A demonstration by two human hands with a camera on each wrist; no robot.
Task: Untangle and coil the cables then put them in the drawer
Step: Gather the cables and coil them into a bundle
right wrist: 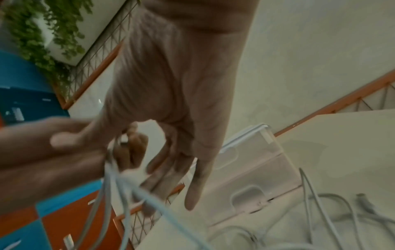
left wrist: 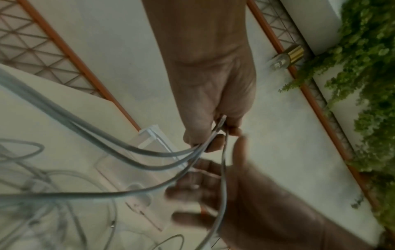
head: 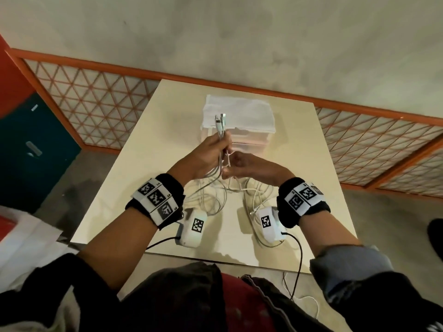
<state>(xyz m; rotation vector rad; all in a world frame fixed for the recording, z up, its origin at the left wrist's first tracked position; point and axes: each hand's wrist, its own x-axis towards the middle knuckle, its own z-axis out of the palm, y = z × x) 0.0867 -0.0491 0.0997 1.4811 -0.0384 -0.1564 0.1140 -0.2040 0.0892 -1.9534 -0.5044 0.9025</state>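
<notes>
Several white cables [head: 213, 200] lie tangled on the beige table [head: 311, 188] in front of a translucent drawer unit [head: 254, 140]. My left hand [head: 224, 142] is raised above the tangle and grips a bunch of cable ends, whose connectors [head: 220, 117] stick up past the fist. In the left wrist view the gripped strands [left wrist: 149, 154] sag away to the table. My right hand [head: 231, 164] is just right of the left, fingers [left wrist: 188, 218] loosely spread, one strand running across them. In the right wrist view its fingers [right wrist: 192, 194] hang straight beside the bunch [right wrist: 119, 186].
A folded white cloth [head: 237, 113] covers the top of the drawer unit. An orange lattice railing [head: 96, 104] runs behind the table, and a blue cabinet [head: 28, 152] stands at the left. Green plants [left wrist: 374, 84] hang beyond the railing.
</notes>
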